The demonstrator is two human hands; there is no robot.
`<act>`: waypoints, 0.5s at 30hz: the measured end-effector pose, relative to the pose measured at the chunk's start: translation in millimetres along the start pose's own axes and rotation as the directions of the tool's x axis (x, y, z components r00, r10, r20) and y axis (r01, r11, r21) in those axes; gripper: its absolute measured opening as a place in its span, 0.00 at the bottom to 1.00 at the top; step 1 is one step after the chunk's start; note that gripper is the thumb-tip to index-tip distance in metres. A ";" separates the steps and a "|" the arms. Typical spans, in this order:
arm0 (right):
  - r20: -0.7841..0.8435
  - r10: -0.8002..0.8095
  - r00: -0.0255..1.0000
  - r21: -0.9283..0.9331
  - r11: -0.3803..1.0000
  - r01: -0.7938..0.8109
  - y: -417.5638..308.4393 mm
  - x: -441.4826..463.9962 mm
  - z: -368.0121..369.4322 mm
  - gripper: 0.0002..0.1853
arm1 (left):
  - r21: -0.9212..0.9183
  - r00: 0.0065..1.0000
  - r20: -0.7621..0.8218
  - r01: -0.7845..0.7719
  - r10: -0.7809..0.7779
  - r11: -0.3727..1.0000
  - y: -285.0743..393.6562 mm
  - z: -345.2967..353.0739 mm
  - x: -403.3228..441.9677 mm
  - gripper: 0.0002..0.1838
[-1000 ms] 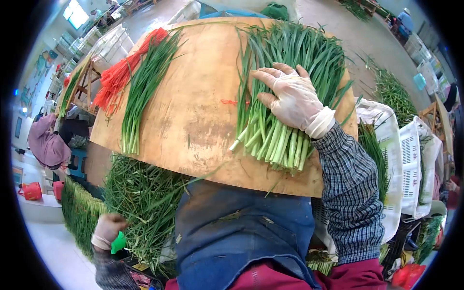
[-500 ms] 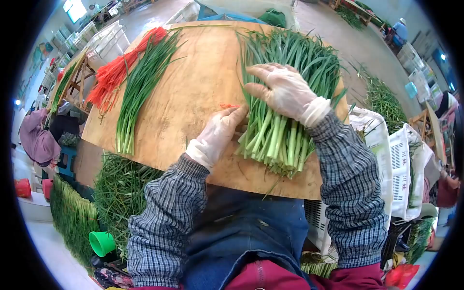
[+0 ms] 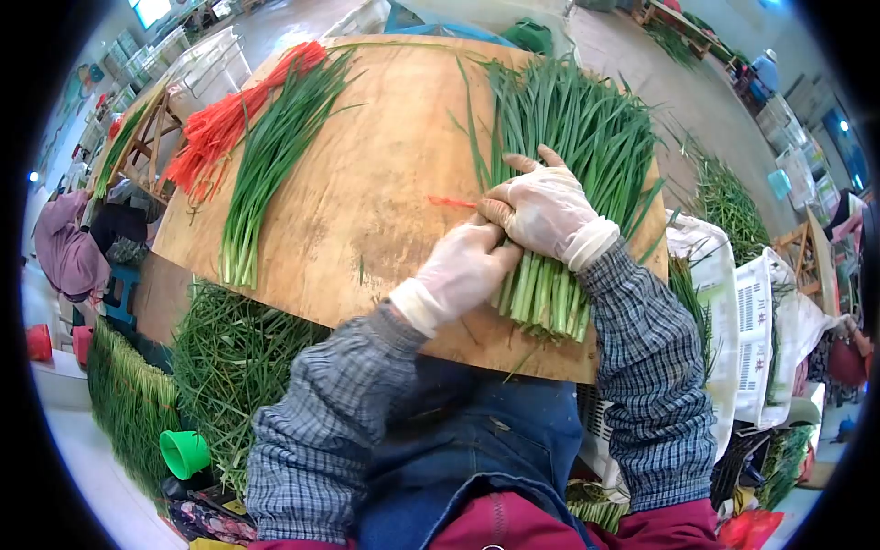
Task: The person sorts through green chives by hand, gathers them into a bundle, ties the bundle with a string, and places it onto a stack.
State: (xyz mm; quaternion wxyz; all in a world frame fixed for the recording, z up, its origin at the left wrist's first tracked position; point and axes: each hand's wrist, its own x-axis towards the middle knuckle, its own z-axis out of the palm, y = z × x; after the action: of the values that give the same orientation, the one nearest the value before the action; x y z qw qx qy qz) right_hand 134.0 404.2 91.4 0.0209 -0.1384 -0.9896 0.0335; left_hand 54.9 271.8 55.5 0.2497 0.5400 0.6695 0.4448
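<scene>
A thick bunch of green leafy stalks [image 3: 587, 124] lies on the right of the wooden board [image 3: 367, 183], its pale stem ends toward me. My gloved right hand [image 3: 543, 206] rests on the bunch, fingers curled round its left side. Close against it, my gloved left hand [image 3: 463, 270] closes at the left edge of the stems; its fingertips are partly hidden. A red tie [image 3: 449, 202] pokes out to the left of my hands. A smaller bunch [image 3: 275, 151] lies on the board's left, beside a pile of red ties [image 3: 225, 124].
Loose greens [image 3: 229, 367] are heaped below the board's left edge, near a green cup [image 3: 185, 454] and bundled stalks [image 3: 133, 403]. White crates [image 3: 756, 339] stand at the right. A person in purple [image 3: 69, 247] sits at the far left; another person [image 3: 764, 75] is far back right.
My left hand has come up from the lower left to the bunch and met my right hand. My right hand has moved down a little, its fingers now curled. The stems are gathered closer together.
</scene>
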 end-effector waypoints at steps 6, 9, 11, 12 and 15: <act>0.016 -0.002 1.000 -0.020 1.000 0.003 -4.4 0.7 1.5 0.16 | 0.122 0.932 -0.345 0.164 -0.113 0.979 -45.8 -49.6 5.9 0.13; -0.018 -0.022 1.000 -0.030 0.999 0.021 -2.4 1.3 5.9 0.15 | 0.436 0.941 -0.338 0.160 -0.004 0.885 -62.0 -49.7 24.9 0.11; 0.002 -0.014 1.000 -0.036 0.999 0.014 -3.8 1.3 2.1 0.17 | 0.546 0.962 -0.273 0.162 -0.008 0.822 -60.1 -49.6 29.9 0.10; 0.025 -0.005 1.000 -0.041 0.999 0.006 -4.5 0.5 -1.1 0.18 | 0.598 0.971 -0.237 0.157 -0.014 0.786 -58.1 -48.7 32.4 0.09; 0.045 -0.004 0.999 -0.047 0.999 0.006 -5.0 -0.7 -2.7 0.20 | 0.583 0.980 -0.187 0.167 -0.069 0.795 -60.4 -50.3 34.5 0.08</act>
State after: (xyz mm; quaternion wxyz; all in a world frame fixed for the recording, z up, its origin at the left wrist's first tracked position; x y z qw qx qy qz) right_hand 133.5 399.4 94.5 -0.0044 -0.1355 -0.9907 0.0134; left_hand -26.4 286.8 32.4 0.0414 0.5116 0.8250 0.2364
